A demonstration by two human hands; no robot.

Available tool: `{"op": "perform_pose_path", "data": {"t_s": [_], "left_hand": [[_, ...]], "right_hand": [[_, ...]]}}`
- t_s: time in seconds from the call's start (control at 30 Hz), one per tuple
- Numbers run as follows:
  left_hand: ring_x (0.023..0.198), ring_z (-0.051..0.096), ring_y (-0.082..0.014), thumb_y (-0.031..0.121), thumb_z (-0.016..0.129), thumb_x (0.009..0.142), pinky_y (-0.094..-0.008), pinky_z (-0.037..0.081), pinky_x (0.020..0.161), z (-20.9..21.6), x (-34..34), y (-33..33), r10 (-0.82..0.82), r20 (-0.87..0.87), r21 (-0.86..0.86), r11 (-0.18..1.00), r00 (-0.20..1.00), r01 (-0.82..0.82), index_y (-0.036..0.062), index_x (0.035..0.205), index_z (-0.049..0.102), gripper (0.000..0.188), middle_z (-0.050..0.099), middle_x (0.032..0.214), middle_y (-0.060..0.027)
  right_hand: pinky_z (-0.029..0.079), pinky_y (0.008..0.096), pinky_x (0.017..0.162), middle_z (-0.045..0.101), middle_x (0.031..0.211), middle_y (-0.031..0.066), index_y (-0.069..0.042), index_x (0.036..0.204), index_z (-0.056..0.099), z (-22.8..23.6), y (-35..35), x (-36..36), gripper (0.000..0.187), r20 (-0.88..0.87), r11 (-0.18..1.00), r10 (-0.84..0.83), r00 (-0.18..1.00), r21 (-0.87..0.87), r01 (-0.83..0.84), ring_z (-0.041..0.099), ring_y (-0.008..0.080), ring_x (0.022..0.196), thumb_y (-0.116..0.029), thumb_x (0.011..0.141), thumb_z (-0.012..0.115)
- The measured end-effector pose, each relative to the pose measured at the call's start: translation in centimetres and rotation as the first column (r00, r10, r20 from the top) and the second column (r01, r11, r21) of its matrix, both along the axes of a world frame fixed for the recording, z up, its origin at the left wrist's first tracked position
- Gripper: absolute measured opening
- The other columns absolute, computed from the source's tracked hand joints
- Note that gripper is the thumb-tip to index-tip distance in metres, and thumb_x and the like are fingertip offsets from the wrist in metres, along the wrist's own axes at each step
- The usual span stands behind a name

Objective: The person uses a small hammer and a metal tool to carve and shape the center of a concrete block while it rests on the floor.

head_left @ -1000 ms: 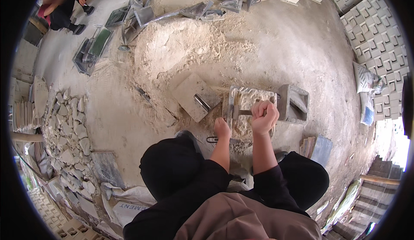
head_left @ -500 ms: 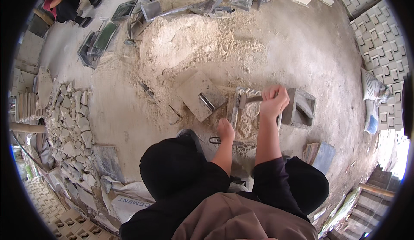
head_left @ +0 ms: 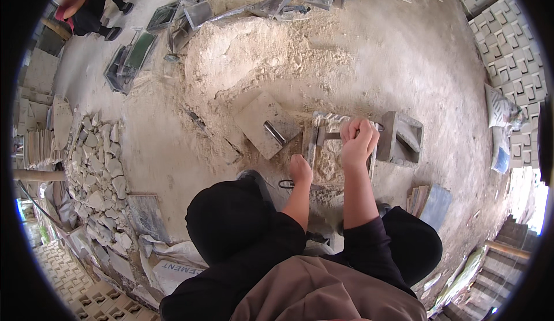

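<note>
In front of me a rectangular metal mould (head_left: 373,158) lies on the ground, filled with pale crumbly mix (head_left: 328,160). My right hand (head_left: 359,142) is wrapped round the handle of a hammer (head_left: 329,136). The hammer's dark head rests against or just over the mould's left side. My left hand (head_left: 300,170) is closed in a fist at the near left edge of the mould; whatever its fingers hold is hidden. A looped handle (head_left: 286,184) sticks out just below it. Left of the mould lies a square slab (head_left: 257,123) with a shiny metal cylinder (head_left: 275,133) on it.
A grey box-shaped block (head_left: 411,126) stands right of the mould. Beyond is a heap of pale sandy material (head_left: 236,55), backed by several metal moulds (head_left: 138,49). Broken stone pieces (head_left: 92,165) lie left. A person (head_left: 86,3) sits at far left. Patterned blocks (head_left: 511,55) form the right wall.
My right hand has come slightly left and down with the hammer, whose handle now lies more level. My left hand stays at the same corner of the mould.
</note>
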State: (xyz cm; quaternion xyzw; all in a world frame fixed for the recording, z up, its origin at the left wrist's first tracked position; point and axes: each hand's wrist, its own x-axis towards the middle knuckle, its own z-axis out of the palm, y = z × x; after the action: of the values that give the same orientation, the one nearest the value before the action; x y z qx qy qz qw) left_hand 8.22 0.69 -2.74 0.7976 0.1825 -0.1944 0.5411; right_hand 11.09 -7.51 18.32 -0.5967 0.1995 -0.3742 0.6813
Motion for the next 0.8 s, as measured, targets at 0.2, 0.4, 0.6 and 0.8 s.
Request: {"op": "perform_pose_path", "data": {"t_s": [0.2, 0.4, 0.6, 0.8], "left_hand": [[0.083, 0.054, -0.0368, 0.024, 0.032, 0.082, -0.0416, 0.040, 0.074, -0.1, 0.1, 0.2, -0.023, -0.034, 0.063, 0.998, 0.999, 0.025, -0.0011, 0.082, 0.059, 0.037, 0.059, 0.083, -0.0211], [0.085, 0.052, -0.0393, 0.026, 0.031, 0.084, -0.0443, 0.039, 0.074, -1.1, 0.7, 0.8, -0.086, 0.030, 0.154, 0.985, 0.996, 0.080, -0.0001, 0.082, 0.056, 0.036, 0.057, 0.086, -0.0225], [0.085, 0.054, -0.0373, 0.024, 0.033, 0.082, -0.0423, 0.040, 0.076, 1.3, 0.3, 0.2, 0.014, -0.012, 0.058, 0.998, 1.000, -0.013, -0.0005, 0.081, 0.059, 0.035, 0.059, 0.085, -0.0217], [0.082, 0.055, -0.0381, 0.024, 0.034, 0.081, -0.0419, 0.041, 0.074, 1.0, 0.4, -0.1, 0.028, 0.006, 0.082, 0.996, 1.000, -0.029, -0.0001, 0.081, 0.059, 0.035, 0.060, 0.082, -0.0219]], "right_hand": [[0.021, 0.0233, 0.037, 0.031, 0.046, 0.0013, -0.007, 0.051, 0.030, -0.1, 2.2, -2.7, 0.037, 0.052, 0.999, -0.036, 0.998, -0.034, 0.037, 0.027, 0.0091, 0.040, -0.015, 0.088, 0.030], [0.019, 0.0228, 0.037, 0.029, 0.046, 0.0004, -0.007, 0.052, 0.030, -0.2, 3.6, -4.9, 0.040, 0.177, 0.999, -0.029, 0.984, -0.014, 0.032, 0.025, 0.0087, 0.040, -0.020, 0.090, 0.030], [0.020, 0.0247, 0.038, 0.027, 0.046, 0.0004, -0.007, 0.052, 0.029, 1.3, 2.3, -6.2, 0.039, 0.082, 0.999, -0.029, 0.996, 0.035, 0.026, 0.024, 0.0093, 0.040, -0.019, 0.089, 0.029], [0.022, 0.0260, 0.039, 0.031, 0.045, 0.0020, -0.006, 0.051, 0.032, 1.5, 1.4, -7.2, 0.040, 0.112, 0.994, 0.011, 0.994, 0.110, -0.023, 0.026, 0.0109, 0.039, -0.020, 0.088, 0.030]]}}
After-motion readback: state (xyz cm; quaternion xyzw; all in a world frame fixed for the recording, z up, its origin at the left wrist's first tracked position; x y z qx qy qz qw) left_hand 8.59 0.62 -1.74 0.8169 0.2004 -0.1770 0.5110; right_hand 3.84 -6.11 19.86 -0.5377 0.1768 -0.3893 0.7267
